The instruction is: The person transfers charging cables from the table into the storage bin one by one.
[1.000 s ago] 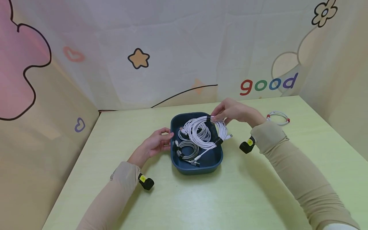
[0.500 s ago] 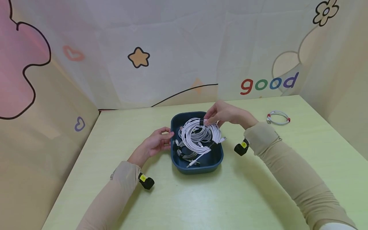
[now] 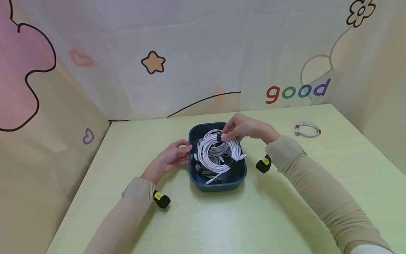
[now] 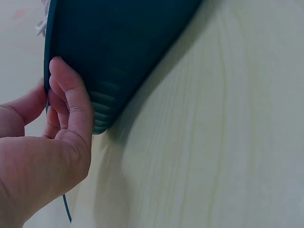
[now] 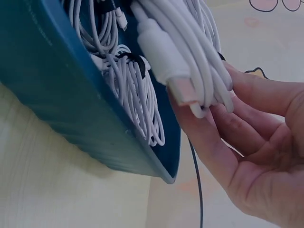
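Note:
A dark blue plastic bin [image 3: 219,188] stands on the table with coiled cables in it. My left hand [image 3: 172,155] grips its left rim, thumb over the edge and fingers against the outer wall [image 4: 123,52]. With thumb and fingers, my right hand [image 3: 243,127] pinches a large white coiled cable [image 3: 203,160] by its far side, near a black tie. This coil is over the bin, above the other coils. Its connector [image 5: 164,54] shows close up in the right wrist view. Beneath lie a grey coiled cable [image 3: 204,172], partly hidden, and another pale coil [image 5: 133,97].
A small white coiled cable with red ties [image 3: 309,136] lies on the table [image 3: 222,225] at the far right, beyond my right sleeve [image 3: 317,183]. A printed cloth backdrop [image 3: 196,53] rises behind the table's back edge.
My right hand has moved left and slightly toward me, bringing the large white coil from over the bin's right rim to above its middle. The coil now covers more of the grey cable.

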Demonstrator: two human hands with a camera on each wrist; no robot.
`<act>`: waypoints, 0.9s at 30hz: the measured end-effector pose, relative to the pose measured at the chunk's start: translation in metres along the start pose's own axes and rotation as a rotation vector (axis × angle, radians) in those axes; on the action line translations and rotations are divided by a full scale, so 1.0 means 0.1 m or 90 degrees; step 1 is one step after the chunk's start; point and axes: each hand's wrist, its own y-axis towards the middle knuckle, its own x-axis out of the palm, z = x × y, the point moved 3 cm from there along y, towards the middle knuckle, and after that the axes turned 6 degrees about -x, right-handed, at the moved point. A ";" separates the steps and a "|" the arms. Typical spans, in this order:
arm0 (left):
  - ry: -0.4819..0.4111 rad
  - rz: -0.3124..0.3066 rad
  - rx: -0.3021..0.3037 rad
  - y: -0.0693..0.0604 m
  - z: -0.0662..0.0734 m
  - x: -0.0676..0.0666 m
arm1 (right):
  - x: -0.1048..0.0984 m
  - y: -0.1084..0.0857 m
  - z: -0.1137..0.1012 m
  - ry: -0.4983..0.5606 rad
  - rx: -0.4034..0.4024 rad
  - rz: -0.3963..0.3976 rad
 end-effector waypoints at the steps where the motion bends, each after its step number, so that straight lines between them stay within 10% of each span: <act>1: 0.000 -0.001 0.001 0.00 0.00 0.00 | 0.01 0.00 -0.01 -0.007 -0.004 -0.006; 11: -0.004 0.004 0.001 0.00 0.00 0.00 | -0.20 -0.13 0.01 -0.120 -0.051 0.145; 27: 0.000 0.017 0.000 -0.04 -0.02 -0.04 | -0.98 -0.90 0.88 -0.237 0.046 0.427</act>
